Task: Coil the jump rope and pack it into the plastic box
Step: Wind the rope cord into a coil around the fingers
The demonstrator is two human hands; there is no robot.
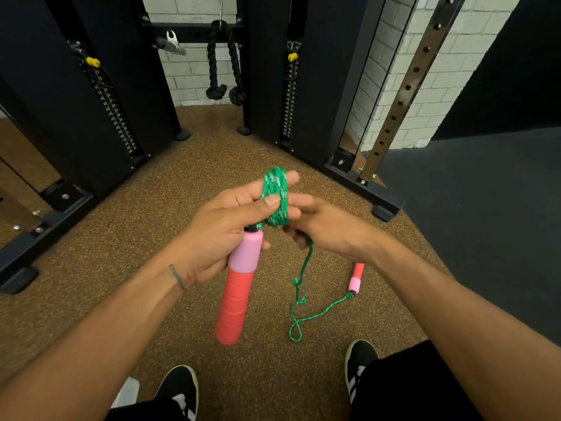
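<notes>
Left hand (226, 229) is held up over the brown speckled floor (151, 238), fingers (267, 200) clenched round the pink top of one rope handle (238, 287), thumb pressing down on the coil. That handle's long axis runs near upright in the view, pink end up in the palm, red end pointing down toward the person's shoes. Green jump rope (277, 197) is looped in several turns round the left fingers just above the handle; the coil's long axis runs up and away from the handle top.

Right hand (321, 226) sits just right of the coil, touching it. Its fingers are blurred, curled in and pinching the loose strand that drops below the coil. That strand hangs down right of the held handle, reaches the floor, makes a small loop and runs right to the second handle (355, 279). The second handle lies flat on the floor right of the held one, well apart from it, long axis tilted slightly, pink end toward the person with the rope attached, red end pointing away.

Black shoes (179, 387) stand below the handles. Black weight machine (100, 95) stands beyond the coil. The box can't be made out with certainty.
</notes>
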